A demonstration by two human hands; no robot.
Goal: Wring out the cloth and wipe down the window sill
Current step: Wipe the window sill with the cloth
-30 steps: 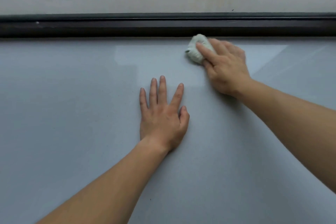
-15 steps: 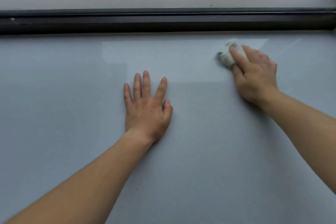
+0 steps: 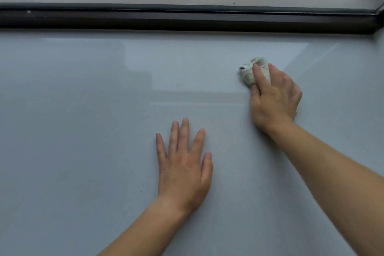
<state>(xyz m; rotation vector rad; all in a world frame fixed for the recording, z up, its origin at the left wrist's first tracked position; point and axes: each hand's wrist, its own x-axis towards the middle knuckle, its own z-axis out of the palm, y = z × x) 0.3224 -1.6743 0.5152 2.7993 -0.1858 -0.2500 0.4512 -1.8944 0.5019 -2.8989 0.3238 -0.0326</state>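
A wide grey window sill [image 3: 83, 131] fills the view. My right hand [image 3: 274, 97] presses a small bunched pale cloth [image 3: 247, 72] flat onto the sill, right of the middle; the fingers cover most of the cloth. My left hand [image 3: 185, 164] lies flat on the sill with its fingers spread, nearer to me and to the left of the cloth, holding nothing. A damp streak [image 3: 197, 97] runs across the sill to the left of my right hand.
A dark window frame [image 3: 187, 18] runs along the sill's far edge, with glass above it. The frame turns a corner at the far right [image 3: 379, 12]. Parked cars and trees show outside below.
My right hand has slid the cloth to the right along the sill and then back toward me, away from the frame. My left hand has stayed flat on the sill.
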